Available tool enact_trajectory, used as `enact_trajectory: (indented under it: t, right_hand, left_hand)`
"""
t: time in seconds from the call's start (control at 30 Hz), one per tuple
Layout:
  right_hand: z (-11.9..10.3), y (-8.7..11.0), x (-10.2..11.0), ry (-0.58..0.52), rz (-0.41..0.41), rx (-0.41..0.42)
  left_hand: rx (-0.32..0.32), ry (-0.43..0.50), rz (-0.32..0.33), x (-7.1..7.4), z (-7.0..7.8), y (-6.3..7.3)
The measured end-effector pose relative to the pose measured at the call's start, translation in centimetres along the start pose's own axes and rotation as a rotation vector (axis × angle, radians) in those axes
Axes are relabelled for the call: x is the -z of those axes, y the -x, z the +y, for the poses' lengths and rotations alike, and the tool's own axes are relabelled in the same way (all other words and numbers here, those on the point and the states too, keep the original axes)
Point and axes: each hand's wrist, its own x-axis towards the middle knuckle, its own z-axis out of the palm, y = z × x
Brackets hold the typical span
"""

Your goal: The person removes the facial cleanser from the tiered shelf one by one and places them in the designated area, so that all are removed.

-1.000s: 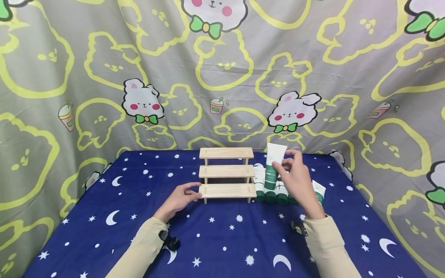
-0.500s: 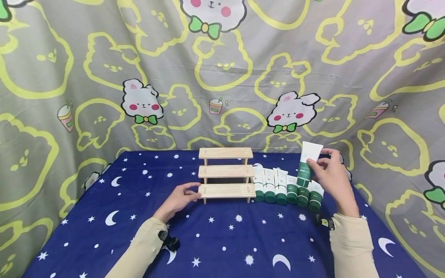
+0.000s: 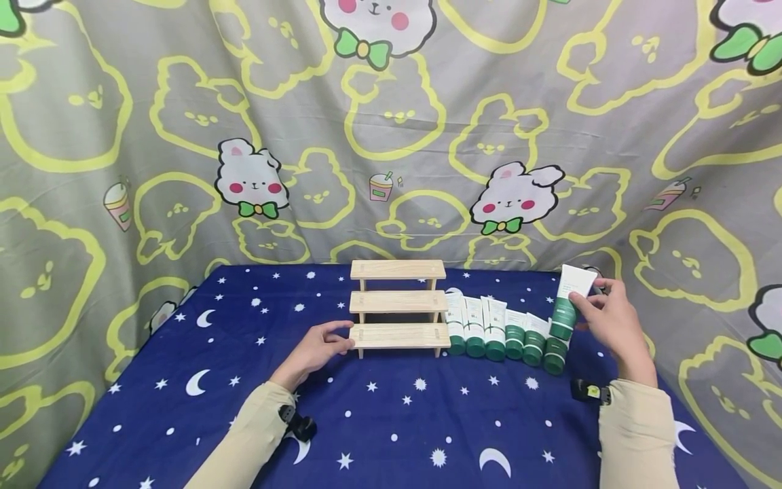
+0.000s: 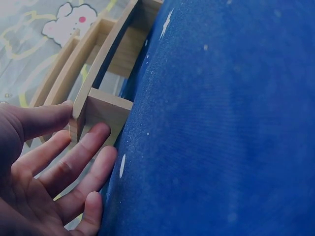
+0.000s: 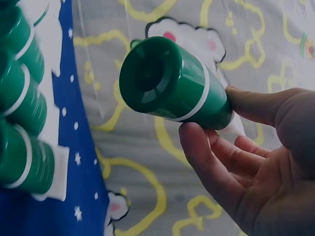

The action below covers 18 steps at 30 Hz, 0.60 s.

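My right hand grips a white and green squeeze tube, cap down, in front of the right end of a row of similar tubes. In the right wrist view the round green cap faces the camera, and thumb and fingers pinch the tube behind it. My left hand is at the left end of the lowest step of a three-step wooden display rack. Seen from the left wrist, the thumb and forefinger pinch the board's end, while the other fingers lie loosely curled beside the leg.
The row of tubes lies on the dark blue star-patterned cloth, close against the rack's right side. Behind the table hangs a grey curtain with cartoon bears and rabbits.
My right hand has carried the tube rightward along the row to its right end, rising slightly, then dropping. The row's tubes have come into view. My left hand and the rack stay put.
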Motion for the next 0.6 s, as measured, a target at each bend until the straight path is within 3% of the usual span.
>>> enact_trajectory:
  t: [0.27,0.6]
  right_hand:
    - [3.5,-0.2,0.9,-0.014,-0.032,-0.107]
    - [6.9,-0.9,1.1,-0.096,-0.172,-0.204]
  left_hand:
    - [0.002,0.001,0.007,-0.1,0.0,-0.1]
    - [0.0,0.005,0.011,-0.1,0.0,-0.1]
